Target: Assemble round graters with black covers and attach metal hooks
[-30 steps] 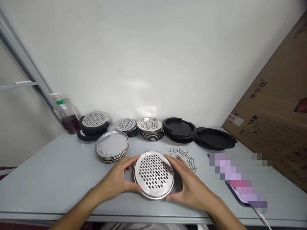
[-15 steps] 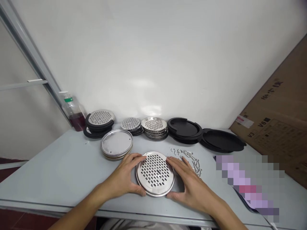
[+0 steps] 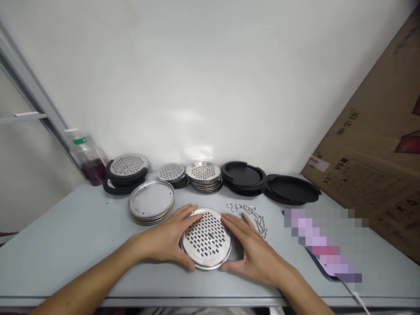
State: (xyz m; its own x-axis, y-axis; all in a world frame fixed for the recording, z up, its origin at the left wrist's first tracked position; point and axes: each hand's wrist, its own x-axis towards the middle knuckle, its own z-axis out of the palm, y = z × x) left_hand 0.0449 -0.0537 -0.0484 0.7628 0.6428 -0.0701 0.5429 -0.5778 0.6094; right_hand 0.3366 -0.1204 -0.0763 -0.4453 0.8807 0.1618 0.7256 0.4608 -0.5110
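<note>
A round perforated metal plate [image 3: 207, 239] with rows of small slots lies on the table in front of me. A rim under it suggests that it rests on another metal disc. My left hand [image 3: 167, 239] curves round its left edge, fingers on the upper rim and thumb low at the front. From the other side, my right hand [image 3: 254, 249] grips the right edge in the same way. Just beyond the right fingers lie several loose metal hooks [image 3: 252, 214]. Behind my left hand stands a stack of plain round metal trays [image 3: 152, 200].
Along the wall stand slotted plates in black rings [image 3: 126, 173], two stacks of slotted discs [image 3: 203, 173], black round bases [image 3: 244, 177] and wide black trays [image 3: 292, 190]. A bottle of dark red liquid [image 3: 90, 162] is far left. A pixelated phone [image 3: 323, 262] and a cardboard box [image 3: 370, 175] are right.
The whole view has shifted, so things on the table appear farther left. Both hands stay round the slotted plate, which has barely moved on the table.
</note>
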